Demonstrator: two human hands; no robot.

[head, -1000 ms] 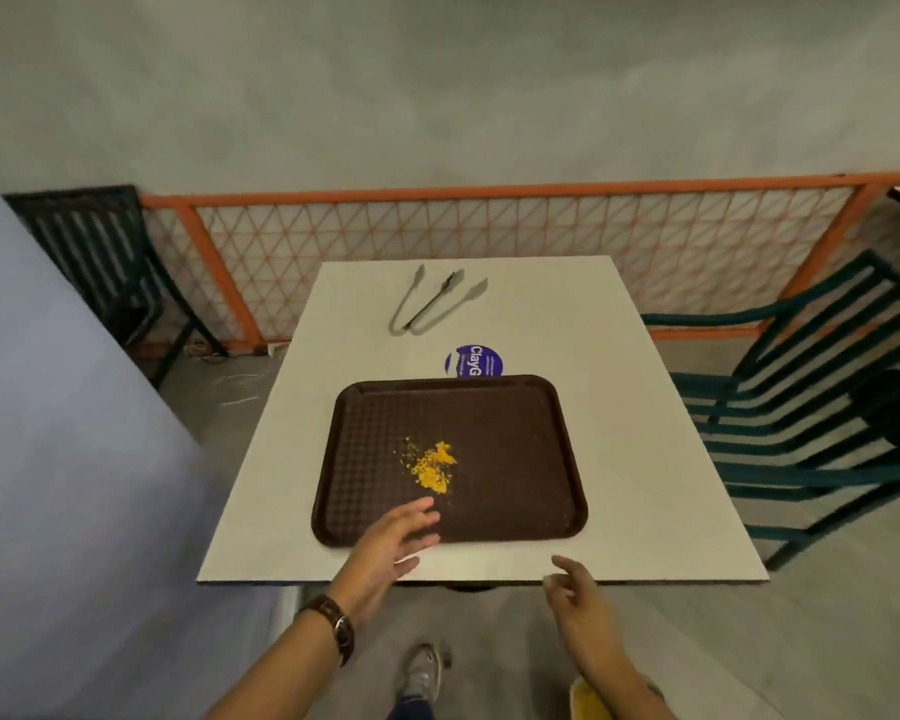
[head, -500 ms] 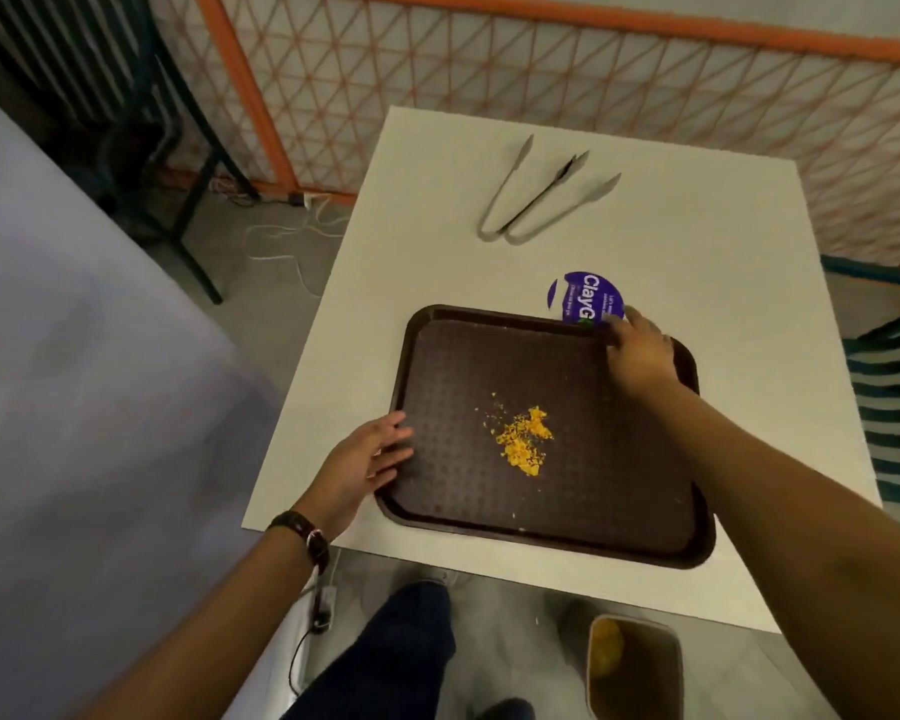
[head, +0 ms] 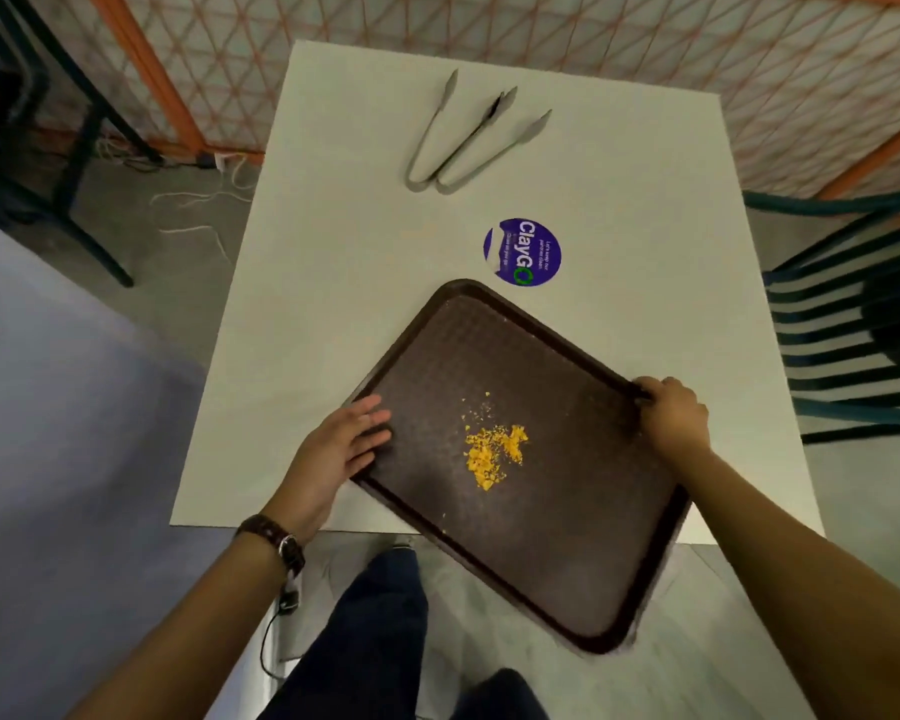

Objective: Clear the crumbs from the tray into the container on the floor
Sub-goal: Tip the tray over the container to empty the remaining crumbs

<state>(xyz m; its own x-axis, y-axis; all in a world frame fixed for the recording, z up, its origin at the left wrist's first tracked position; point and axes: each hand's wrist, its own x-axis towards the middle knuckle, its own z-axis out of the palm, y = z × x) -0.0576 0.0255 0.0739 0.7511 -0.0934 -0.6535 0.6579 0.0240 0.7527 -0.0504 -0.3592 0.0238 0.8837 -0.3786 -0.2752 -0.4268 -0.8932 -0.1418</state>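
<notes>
The dark brown textured plastic tray is seen turned diagonally on the white square desk, its near corner hanging past the desk edge. Yellow crumbs are piled approx. mid-tray. The far-right rim is gripped by the right hand, fingers curled; the left edge is touched by the left hand, fingers straight. Two metal tongs and a round purple sticker lie beyond

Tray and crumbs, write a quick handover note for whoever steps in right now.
Left hand: fingers straight, resting on the tray at its left rim.
Right hand: grips the tray's right edge.
Tray sits turned at an angle, its near corner overhanging the table edge.
Crumbs: yellow pile near the tray's middle, none tipped out yet.
Container not in view.
Left: bring the tray over the container, tip the crumbs in.
</notes>
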